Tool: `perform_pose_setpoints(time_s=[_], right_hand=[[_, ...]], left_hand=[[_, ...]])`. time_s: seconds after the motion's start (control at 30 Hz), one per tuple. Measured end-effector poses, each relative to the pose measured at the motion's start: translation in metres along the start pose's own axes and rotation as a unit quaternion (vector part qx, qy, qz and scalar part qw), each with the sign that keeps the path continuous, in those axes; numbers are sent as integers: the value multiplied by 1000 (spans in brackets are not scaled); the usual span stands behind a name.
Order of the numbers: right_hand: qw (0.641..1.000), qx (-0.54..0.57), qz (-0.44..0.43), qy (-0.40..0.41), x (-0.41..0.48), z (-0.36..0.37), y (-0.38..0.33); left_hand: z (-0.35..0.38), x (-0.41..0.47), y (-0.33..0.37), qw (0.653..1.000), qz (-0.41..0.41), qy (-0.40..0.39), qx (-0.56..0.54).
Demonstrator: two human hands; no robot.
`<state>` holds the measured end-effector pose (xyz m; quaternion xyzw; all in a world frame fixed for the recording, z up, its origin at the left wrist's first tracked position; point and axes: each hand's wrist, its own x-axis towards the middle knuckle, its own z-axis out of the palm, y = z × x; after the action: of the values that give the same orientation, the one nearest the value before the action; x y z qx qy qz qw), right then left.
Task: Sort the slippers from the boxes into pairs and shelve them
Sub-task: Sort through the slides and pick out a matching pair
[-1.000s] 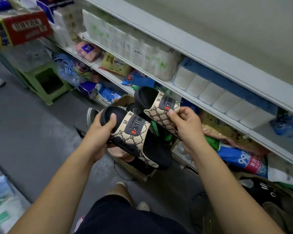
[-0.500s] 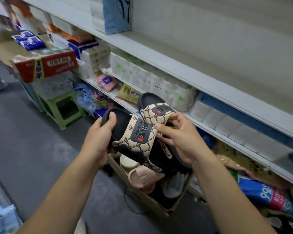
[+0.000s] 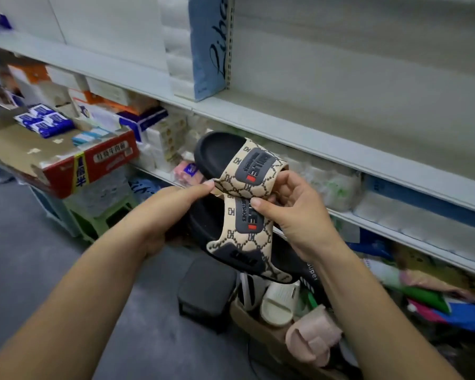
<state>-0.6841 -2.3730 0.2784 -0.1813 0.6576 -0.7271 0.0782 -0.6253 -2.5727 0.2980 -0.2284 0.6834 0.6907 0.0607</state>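
While the cardboard box (image 3: 258,333) nearest the legs holds a pink slipper (image 3: 313,341) and a cream slipper (image 3: 279,303), both hands are just above it with the patterned pair. Left hand (image 3: 162,215) grips the lower slipper (image 3: 242,237) by its sole. Right hand (image 3: 299,215) pinches both straps, with the upper slipper (image 3: 220,157) touching the lower one. Behind them is the shelf (image 3: 340,152) stuffed with tissue packs, with a red carton (image 3: 93,165) off left.

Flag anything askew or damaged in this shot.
The red carton at left has a torn, scuffed top. Loose slippers lie jumbled in the cardboard box on the floor. The held patterned pair looks matched.
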Motion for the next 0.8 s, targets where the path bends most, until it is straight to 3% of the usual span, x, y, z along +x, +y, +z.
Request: perform_pose_setpoints(time_s=[0.07,0.27,0.5,0.7,0.8], right_hand=[[999,-16,15,-32,21,5,-6],[993,-92,-43,-56,95,11,-34],[966,-144,-211,-38,202,20,-97],[882,-219,-402,108,281,48,-143],[827,-293,-419,235,315,61,-151]], left_hand=[[-14,17,25,998,35,-10,47],[-16,73,79,965,163,156,133],[-19,126,148,901,338,272,-21],[-23,161,231,845,365,342,-192],[-27,189,271,828,362,330,-272]])
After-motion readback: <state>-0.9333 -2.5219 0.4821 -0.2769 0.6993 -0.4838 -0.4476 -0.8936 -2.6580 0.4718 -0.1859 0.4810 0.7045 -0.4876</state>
